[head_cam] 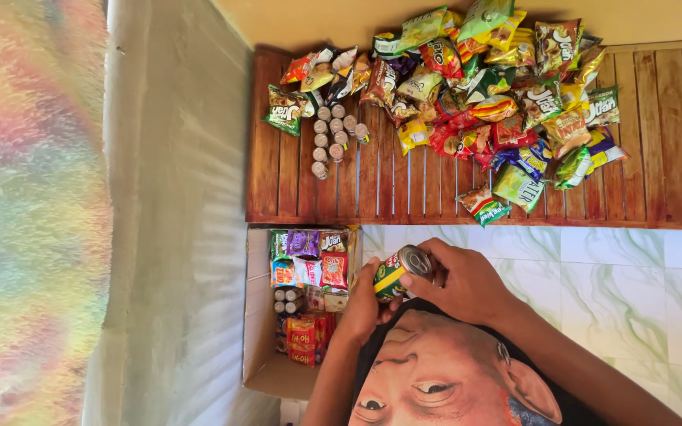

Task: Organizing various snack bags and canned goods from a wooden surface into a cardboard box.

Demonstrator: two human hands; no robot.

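Head view: both hands hold a small green-and-yellow drink can just above a printed shirt.
The left hand (361,304) wraps its fingers around the drink can (400,270) from 8 o'clock; the right hand (459,284) grips its silver top from 3 o'clock. At 9 o'clock of the can stands an open cardboard box (266,371) of snack packets and small cans. At 12 o'clock, a wooden slatted bench (404,185) carries a heap of snack bags (491,87) and a cluster of small cans (333,134).

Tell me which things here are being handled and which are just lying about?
In hand:
- green and yellow can, held by left hand and right hand

Lying about:
- snack packets on wooden bench
- small cans on bench
- cardboard box of packets
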